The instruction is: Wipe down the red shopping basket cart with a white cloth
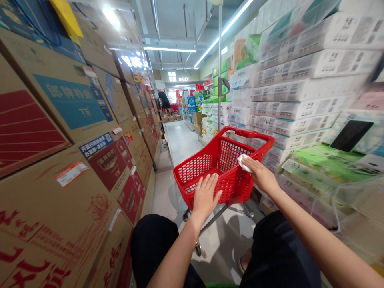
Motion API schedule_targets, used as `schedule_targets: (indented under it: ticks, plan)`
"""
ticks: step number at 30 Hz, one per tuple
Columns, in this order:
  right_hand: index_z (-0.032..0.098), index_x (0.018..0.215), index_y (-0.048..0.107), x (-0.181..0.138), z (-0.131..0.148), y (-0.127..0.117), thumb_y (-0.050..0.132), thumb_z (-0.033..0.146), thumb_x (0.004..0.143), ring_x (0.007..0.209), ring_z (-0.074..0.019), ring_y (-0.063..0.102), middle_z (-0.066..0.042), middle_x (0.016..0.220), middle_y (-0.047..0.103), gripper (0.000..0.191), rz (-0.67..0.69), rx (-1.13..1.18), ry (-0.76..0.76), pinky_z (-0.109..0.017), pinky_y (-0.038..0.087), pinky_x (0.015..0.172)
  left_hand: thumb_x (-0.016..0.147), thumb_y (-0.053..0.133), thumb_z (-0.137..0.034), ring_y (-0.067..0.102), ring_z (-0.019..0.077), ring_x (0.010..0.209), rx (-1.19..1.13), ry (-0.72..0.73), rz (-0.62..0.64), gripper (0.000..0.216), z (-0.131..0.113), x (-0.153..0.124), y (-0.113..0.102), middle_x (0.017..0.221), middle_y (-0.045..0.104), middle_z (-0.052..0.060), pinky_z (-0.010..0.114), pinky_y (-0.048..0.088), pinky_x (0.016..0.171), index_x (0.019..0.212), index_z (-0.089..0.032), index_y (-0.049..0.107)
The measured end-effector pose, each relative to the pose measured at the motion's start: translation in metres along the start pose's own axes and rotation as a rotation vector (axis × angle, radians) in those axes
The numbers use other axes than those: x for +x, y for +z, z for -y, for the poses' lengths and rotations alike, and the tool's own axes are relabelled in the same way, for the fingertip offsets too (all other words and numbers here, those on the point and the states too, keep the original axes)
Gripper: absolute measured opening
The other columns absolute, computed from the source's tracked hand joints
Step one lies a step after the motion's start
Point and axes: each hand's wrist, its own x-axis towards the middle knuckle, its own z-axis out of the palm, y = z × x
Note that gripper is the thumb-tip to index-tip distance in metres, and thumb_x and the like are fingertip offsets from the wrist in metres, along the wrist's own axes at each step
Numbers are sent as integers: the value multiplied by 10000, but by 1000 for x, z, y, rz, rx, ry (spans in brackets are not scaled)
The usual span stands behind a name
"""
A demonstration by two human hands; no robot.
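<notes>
In front of my knees stands a red shopping cart with a perforated plastic basket on metal legs and wheels. My left hand lies on the near side of the basket with its fingers stretched out, holding nothing. A crumpled white tissue is pinched in my right hand, against the cart's upper rim close to the handle. The fingertips on the tissue are partly hidden by the hand itself.
Stacked cardboard cartons wall the left side. On the right rise piles of white tissue packs, with a black phone on green packs. A metal pole stands behind the cart. A person is far down the aisle.
</notes>
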Motion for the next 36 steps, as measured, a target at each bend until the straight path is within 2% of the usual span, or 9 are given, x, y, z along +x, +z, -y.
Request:
schedule_targets:
  ticks: [3,7,9,16,22,24,29,31,36]
  plan:
    - [218,1517,523,2,6,3,435,-36,814,1494,-228,420,-82,1578,497,752,-48,-14,48,-501,385,1237,1057,433,-487,325,235,1553,-7,-6,-11,635,-3,2,2,1655,390,8,495,237,1306,1631,-254,293]
    - [221,1558,461,-8,50,25,416,-55,794,1497,-193,411,-65,1598,472,814,8,73,-87,-455,380,1247,1049,443,-508,313,241,1558,-21,-8,-14,655,-3,3,3,1658,385,23,496,230,1308,1627,-234,304]
    - [241,1569,443,-9,59,29,411,-48,805,1495,-180,413,-50,1604,464,817,47,117,-140,-442,384,1245,1048,442,-503,311,239,1559,-17,-7,-11,650,-2,2,2,1657,387,24,495,230,1308,1625,-234,309]
    - [243,1526,510,10,22,13,416,-36,835,1488,-212,430,-55,1588,485,750,-23,33,63,-480,398,1233,1039,447,-528,314,245,1556,-14,-26,1,668,-2,1,2,1654,394,20,496,230,1303,1622,-232,310]
    - [224,1572,441,-7,77,32,425,-48,817,1512,-194,385,-61,1616,447,803,64,108,-103,-428,379,1250,1039,426,-538,297,258,1564,-2,-29,2,689,-6,0,4,1665,372,49,508,201,1305,1631,-213,289]
    - [239,1570,442,-8,81,31,414,-42,830,1513,-179,382,-45,1620,443,793,96,151,-130,-413,373,1253,1043,411,-537,287,257,1568,10,-21,16,694,-6,-1,3,1673,355,54,505,199,1303,1638,-210,270]
    - [282,1547,476,7,34,17,389,-65,815,1496,-176,411,-18,1609,461,814,15,116,20,-429,387,1242,1035,413,-553,272,262,1573,51,-19,23,744,-7,-2,4,1694,303,73,493,224,1293,1653,-187,217]
    - [274,1544,483,10,28,16,405,-67,806,1498,-190,410,-25,1605,466,817,-14,90,68,-443,386,1241,1028,425,-556,265,263,1576,74,-22,21,770,-10,-2,6,1699,288,77,498,225,1292,1658,-180,192]
    - [246,1569,448,-6,75,31,433,-45,799,1509,-192,389,-42,1617,449,823,61,179,-71,-426,371,1249,1025,400,-557,175,260,1601,157,-37,18,829,-16,-2,10,1719,214,101,512,192,1299,1666,-124,102]
